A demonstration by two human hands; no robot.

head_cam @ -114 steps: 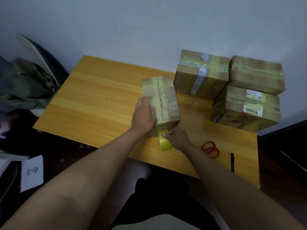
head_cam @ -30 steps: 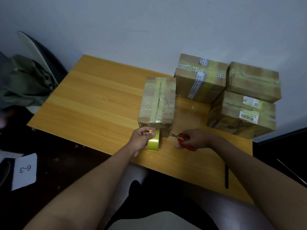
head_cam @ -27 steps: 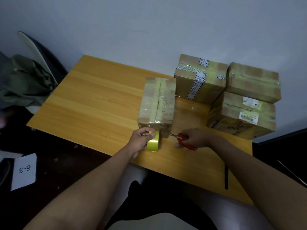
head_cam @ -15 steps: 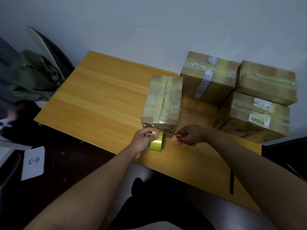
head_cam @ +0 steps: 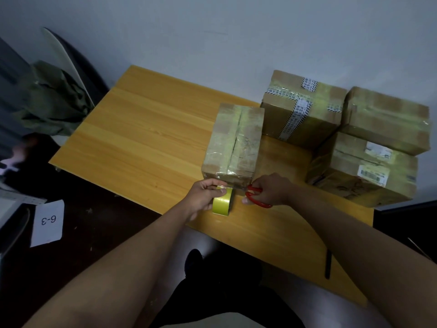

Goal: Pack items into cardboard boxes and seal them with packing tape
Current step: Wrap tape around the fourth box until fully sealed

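Tape roll (head_cam: 222,201) stays gripped by left hand (head_cam: 203,197); right hand (head_cam: 268,189) still grips scissors (head_cam: 257,197).

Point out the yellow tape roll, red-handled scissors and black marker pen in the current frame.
yellow tape roll (head_cam: 221,204), head view, on its outer yellow band.
red-handled scissors (head_cam: 261,204), head view, on the lower red handle loop.
black marker pen (head_cam: 327,263), head view, mid-barrel near the table's front edge.

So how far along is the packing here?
Three taped boxes sit stacked by the wall, apparently finished. The front box already has tape over its top. The left hand holds the tape roll and the right hand holds scissors at the strip. Left: cutting it and pressing the end down.
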